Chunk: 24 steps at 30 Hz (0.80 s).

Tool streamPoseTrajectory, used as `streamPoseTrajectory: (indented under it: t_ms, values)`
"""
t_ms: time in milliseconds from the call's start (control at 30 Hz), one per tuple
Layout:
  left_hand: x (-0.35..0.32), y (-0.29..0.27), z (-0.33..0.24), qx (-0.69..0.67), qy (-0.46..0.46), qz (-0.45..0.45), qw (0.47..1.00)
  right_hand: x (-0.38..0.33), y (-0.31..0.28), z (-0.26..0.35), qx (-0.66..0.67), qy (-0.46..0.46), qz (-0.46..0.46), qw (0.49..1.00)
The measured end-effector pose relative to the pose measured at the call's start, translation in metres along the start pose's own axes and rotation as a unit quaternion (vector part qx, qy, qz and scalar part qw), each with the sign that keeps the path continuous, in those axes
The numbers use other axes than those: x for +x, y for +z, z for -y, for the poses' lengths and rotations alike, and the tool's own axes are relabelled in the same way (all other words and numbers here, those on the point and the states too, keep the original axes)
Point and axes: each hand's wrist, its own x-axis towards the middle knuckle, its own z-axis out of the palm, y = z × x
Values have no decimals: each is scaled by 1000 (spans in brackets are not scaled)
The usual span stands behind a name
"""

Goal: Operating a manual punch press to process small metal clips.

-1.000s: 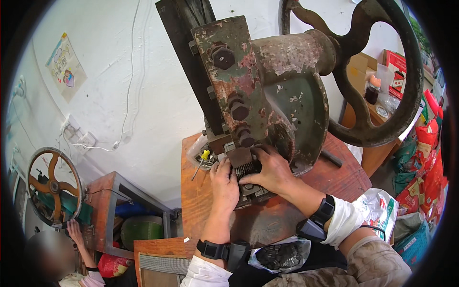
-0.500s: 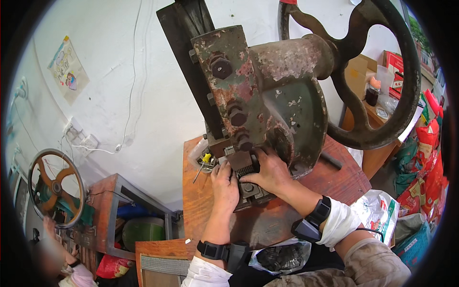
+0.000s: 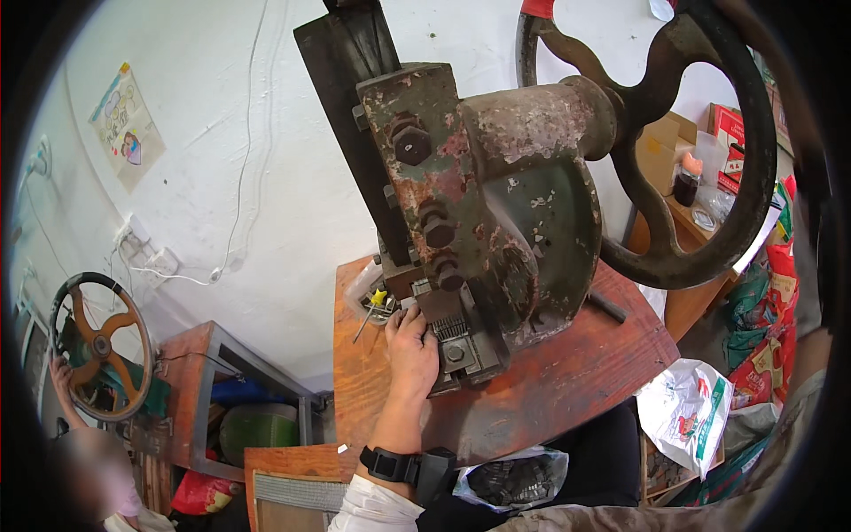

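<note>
A worn green and rust-coloured hand press [image 3: 417, 177] stands on the reddish wooden table. My left hand [image 3: 412, 350] is at the left side of its metal die [image 3: 456, 346], below the ram, with bent fingers pressed together. What the fingertips hold, if anything, is too small to make out. A row of fine metal teeth or pins [image 3: 449, 326] shows in the die beside my fingers. My right arm [image 3: 802, 355] reaches up along the dark right rim toward the press's large handwheel [image 3: 762, 151]. My right hand is lost in the dark upper right corner and its fingers are hidden.
A yellow-handled screwdriver [image 3: 378, 297] lies by a small container left of the press. A bag of dark metal parts [image 3: 519, 479] sits below the table edge [image 3: 505, 426]. A white plastic bag [image 3: 683, 408] lies at right. Another person [image 3: 97, 479] holds a second handwheel [image 3: 102, 346] at left.
My right hand has left the die and moved up and right toward the handwheel. My left hand stays at the die. At left, the other person's hand has moved up onto the second wheel.
</note>
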Motion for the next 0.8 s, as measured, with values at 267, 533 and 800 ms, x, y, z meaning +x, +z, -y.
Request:
streamPoseTrajectory:
  t_ms: [267, 533, 800]
  values:
    - [-7, -9, 1, -9, -42, -13, 999, -103, 53, -96, 149, 49, -42, 987]
    - [-11, -10, 13, 8, -66, 27, 997, -226, 170, -88, 243, 91, -260, 930]
    - [-7, -18, -5, -15, -128, 33, 991, -73, 35, -350, 221, 72, -132, 964]
